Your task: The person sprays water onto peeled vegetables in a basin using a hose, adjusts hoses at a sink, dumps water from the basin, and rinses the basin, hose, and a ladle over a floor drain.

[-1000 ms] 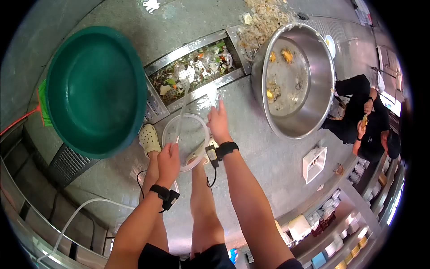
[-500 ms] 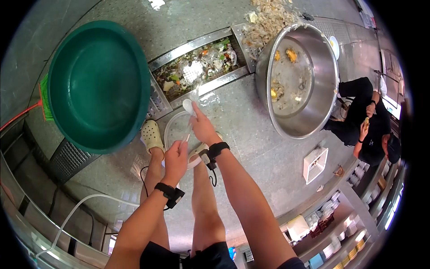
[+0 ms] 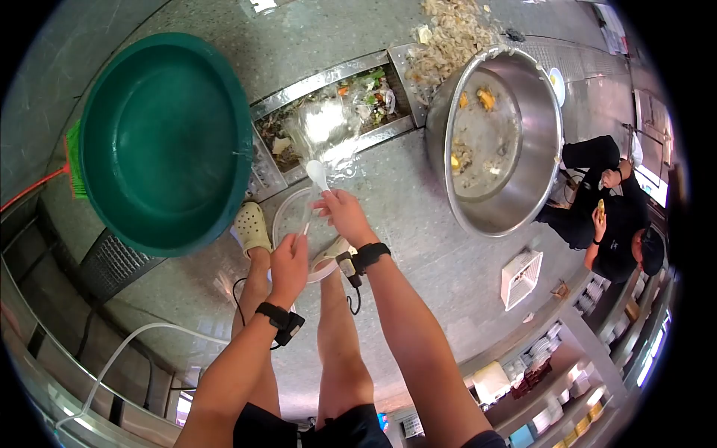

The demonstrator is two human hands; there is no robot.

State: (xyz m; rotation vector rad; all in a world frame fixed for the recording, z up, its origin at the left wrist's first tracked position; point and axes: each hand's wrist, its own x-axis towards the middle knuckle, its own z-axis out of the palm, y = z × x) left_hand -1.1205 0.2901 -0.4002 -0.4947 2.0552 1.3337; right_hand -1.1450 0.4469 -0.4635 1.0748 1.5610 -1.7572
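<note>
My left hand is closed on the clear hose, whose end points up toward the drain. Closed on the handle of a white spoon, my right hand is just ahead and to the right of it. Water spreads over the open floor drain, which holds food scraps behind the spoon. Below both hands lies part of a round, clear plastic rim, beside my shoes.
A large green tub stands at left, near a green broom. At right are a big metal basin with scraps, a white basket and a seated person holding something yellow. Peelings lie behind the drain.
My right hand has come left toward my left hand and now has the white spoon. Water spreads wider across the drain. The seated person's hands have moved apart.
</note>
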